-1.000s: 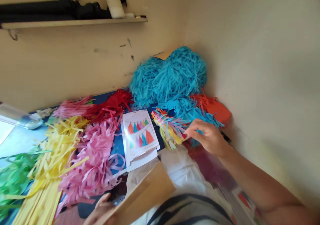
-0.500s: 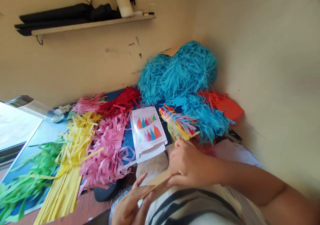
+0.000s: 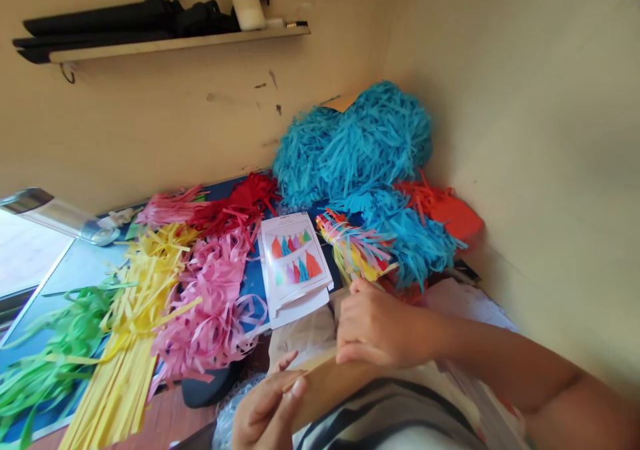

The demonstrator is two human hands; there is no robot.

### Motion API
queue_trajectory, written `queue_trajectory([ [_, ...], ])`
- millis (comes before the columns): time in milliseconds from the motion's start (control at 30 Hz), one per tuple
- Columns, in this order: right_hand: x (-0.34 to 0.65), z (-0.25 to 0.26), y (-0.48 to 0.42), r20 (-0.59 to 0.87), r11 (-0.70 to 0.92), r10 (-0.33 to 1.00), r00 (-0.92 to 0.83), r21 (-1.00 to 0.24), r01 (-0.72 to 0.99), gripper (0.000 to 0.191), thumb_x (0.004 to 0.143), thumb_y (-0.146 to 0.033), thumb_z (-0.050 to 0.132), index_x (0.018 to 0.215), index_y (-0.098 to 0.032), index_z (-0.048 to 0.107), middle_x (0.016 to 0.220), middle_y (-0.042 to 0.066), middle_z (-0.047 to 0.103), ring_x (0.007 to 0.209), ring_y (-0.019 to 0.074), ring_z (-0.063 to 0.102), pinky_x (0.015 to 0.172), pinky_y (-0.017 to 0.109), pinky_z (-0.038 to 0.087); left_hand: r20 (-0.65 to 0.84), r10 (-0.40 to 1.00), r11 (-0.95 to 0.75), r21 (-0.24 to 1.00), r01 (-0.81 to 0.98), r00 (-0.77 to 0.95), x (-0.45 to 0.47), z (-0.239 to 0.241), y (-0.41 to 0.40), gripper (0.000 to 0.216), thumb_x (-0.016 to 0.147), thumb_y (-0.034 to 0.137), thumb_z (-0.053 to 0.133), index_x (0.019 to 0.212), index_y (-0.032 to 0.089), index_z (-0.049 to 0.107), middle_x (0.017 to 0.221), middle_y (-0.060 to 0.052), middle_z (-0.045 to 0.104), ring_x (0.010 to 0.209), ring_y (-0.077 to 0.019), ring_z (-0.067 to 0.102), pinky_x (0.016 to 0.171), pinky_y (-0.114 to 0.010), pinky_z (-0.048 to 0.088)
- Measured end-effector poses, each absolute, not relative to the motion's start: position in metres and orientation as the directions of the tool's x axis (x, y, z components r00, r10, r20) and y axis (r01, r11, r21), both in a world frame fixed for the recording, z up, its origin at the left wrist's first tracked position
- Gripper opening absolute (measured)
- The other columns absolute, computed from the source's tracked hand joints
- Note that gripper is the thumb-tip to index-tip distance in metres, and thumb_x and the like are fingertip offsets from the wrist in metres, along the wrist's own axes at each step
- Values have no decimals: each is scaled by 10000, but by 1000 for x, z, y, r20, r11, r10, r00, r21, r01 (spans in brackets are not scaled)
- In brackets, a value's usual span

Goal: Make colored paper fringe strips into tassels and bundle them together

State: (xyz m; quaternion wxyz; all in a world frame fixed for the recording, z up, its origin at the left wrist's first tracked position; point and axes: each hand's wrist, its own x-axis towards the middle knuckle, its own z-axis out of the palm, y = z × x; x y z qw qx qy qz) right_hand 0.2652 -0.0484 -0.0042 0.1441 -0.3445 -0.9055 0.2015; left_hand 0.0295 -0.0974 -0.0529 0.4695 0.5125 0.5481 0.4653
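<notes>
Low in the view, my left hand (image 3: 267,403) pinches one end of a flat tan strip (image 3: 323,387), paper or tape, between thumb and finger. My right hand (image 3: 377,327) is closed at the strip's other end, knuckles up; its fingertips are partly hidden. The strip lies across my lap, over a striped shirt. Just beyond my right hand is a bundle of multicoloured paper strips (image 3: 355,243). A white printed packet (image 3: 295,267) picturing a tassel garland lies to its left on the blue tabletop (image 3: 255,280).
Fringed paper in green (image 3: 70,330), yellow (image 3: 130,337), pink (image 3: 215,303) and red (image 3: 240,203) covers the left side. Blue fringe (image 3: 365,143) is heaped in the corner, beside orange paper (image 3: 450,213). A lamp (image 3: 55,213) stands at left; a wall shelf (image 3: 175,43) hangs above.
The tan strip has turned and now shows a broader face between my hands. My right thumb has shifted slightly up along it. The left hand keeps its pinch; the view has moved a little.
</notes>
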Motion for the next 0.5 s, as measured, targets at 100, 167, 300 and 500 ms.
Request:
queue_trajectory([
  [100, 287, -10, -50, 81, 625, 699, -710, -552, 552, 271, 971, -341, 583, 787, -184, 706, 730, -18, 709, 752, 134, 580, 788, 336, 264, -264, 962, 263, 965, -23, -74, 30, -63, -96, 360, 560, 535, 851, 623, 187, 787, 729, -96, 783, 877, -353, 743, 769, -388, 616],
  [167, 298, -12, -52, 75, 577, 712, -698, -628, 521, 306, 992, -346, 540, 790, -176, 695, 732, -14, 705, 763, 131, 586, 795, 327, 270, -381, 923, 371, 919, -134, -55, 33, -68, -96, 400, 551, 547, 854, 684, 173, 805, 823, -121, 793, 926, -367, 732, 753, -382, 615],
  [300, 308, -12, -58, 98, 516, 748, -656, -708, 482, 400, 1011, -410, 477, 755, -167, 666, 704, -4, 676, 739, 133, 575, 787, 323, 272, -430, 903, 415, 878, -238, -15, 41, -67, -96, 423, 569, 546, 851, 758, 169, 819, 804, -113, 789, 900, -338, 735, 744, -354, 611],
  [500, 308, -8, -59, 75, 496, 752, -655, -719, 487, 425, 1025, -409, 441, 746, -174, 658, 709, -3, 670, 731, 133, 561, 797, 331, 278, -398, 917, 390, 888, -245, 16, 47, -62, -96, 494, 644, 663, 746, 726, 180, 813, 761, -120, 785, 734, -297, 747, 661, -351, 617],
])
